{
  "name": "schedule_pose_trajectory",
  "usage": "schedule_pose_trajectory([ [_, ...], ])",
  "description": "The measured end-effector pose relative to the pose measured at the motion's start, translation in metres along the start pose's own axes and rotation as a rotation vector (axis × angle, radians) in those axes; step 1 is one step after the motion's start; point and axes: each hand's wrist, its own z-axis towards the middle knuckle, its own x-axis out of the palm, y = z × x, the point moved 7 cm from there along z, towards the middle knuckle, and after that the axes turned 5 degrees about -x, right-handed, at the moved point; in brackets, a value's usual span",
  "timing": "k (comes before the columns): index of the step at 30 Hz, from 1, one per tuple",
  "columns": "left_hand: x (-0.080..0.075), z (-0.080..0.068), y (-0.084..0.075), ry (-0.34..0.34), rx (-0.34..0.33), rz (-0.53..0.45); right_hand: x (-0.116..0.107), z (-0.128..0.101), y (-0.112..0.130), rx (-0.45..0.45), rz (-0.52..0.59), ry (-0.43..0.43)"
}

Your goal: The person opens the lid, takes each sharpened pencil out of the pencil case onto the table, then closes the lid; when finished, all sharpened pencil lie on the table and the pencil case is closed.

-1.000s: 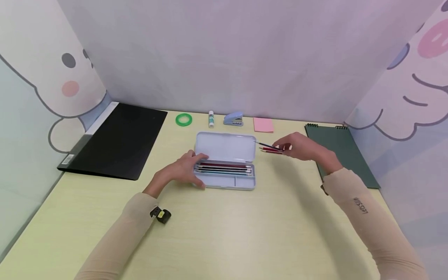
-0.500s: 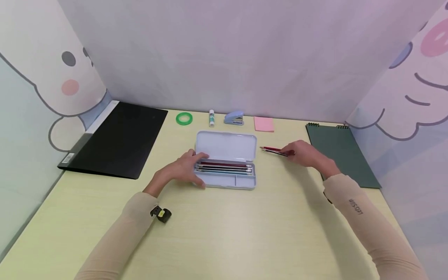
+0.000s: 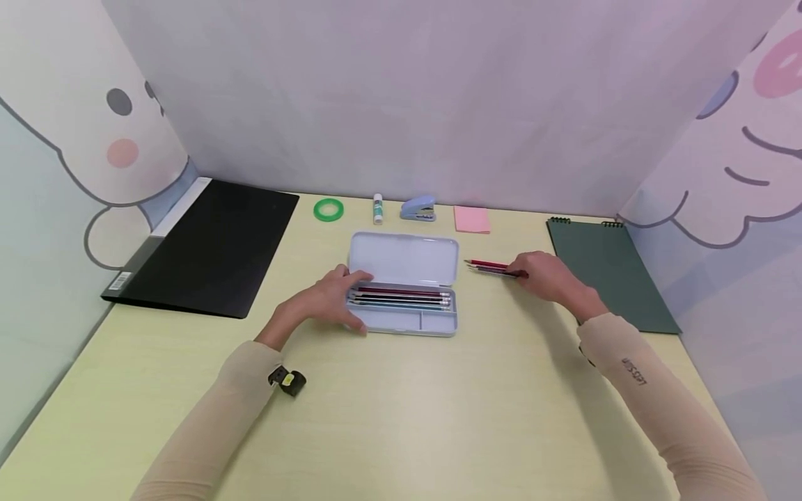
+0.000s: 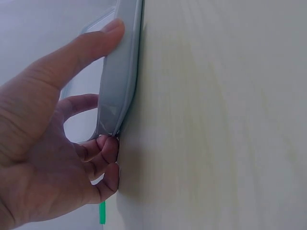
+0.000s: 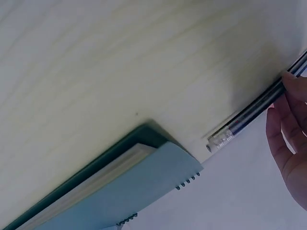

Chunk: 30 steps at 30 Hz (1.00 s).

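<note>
The left wrist view alone shows the left hand [image 4: 53, 143] clasping the open pale-blue metal pencil case's [image 3: 401, 285] end mid-table. The right hand [image 3: 541, 275], lowered since earlier, pinches red pencils [image 3: 489, 266] against the surface.

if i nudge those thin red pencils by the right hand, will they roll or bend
The thin red pencils lie flat on the smooth pale wooden table, so a sideways nudge would probably roll them. They look straight and rigid, so bending seems unlikely. Being slim, they are probably light; the right hand holds them at one end.
</note>
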Motion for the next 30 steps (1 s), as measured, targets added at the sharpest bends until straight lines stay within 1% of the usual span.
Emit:
schedule_pose_trajectory([
  [4, 0.001, 0.001, 0.0, -0.007, 0.012, 0.0, 0.0, -0.001, 0.0, 0.001, -0.031, -0.027],
  [8, 0.0, 0.0, 0.0, -0.007, 0.015, 0.004, 0.0, -0.003, -0.001, -0.004, -0.034, -0.056],
  [12, 0.0, 0.0, 0.0, -0.002, 0.005, -0.001, -0.006, -0.001, 0.002, -0.017, 0.011, -0.106],
  [15, 0.001, 0.0, 0.001, 0.0, 0.002, -0.003, -0.012, 0.005, 0.01, -0.022, 0.075, -0.138],
  [19, 0.0, 0.0, 0.002, 0.002, -0.008, -0.006, -0.021, 0.02, 0.034, -0.042, 0.195, -0.155],
  [23, 0.0, 0.001, 0.004, 0.0, -0.012, -0.013, -0.023, 0.037, 0.07, -0.108, 0.295, -0.14],
  [26, 0.0, 0.001, 0.003, -0.003, -0.003, -0.019, -0.02, 0.047, 0.097, -0.165, 0.346, -0.098],
  [30, 0.001, 0.001, 0.003, 0.001, 0.004, -0.024, -0.008, 0.057, 0.13, -0.213, 0.378, -0.003],
])
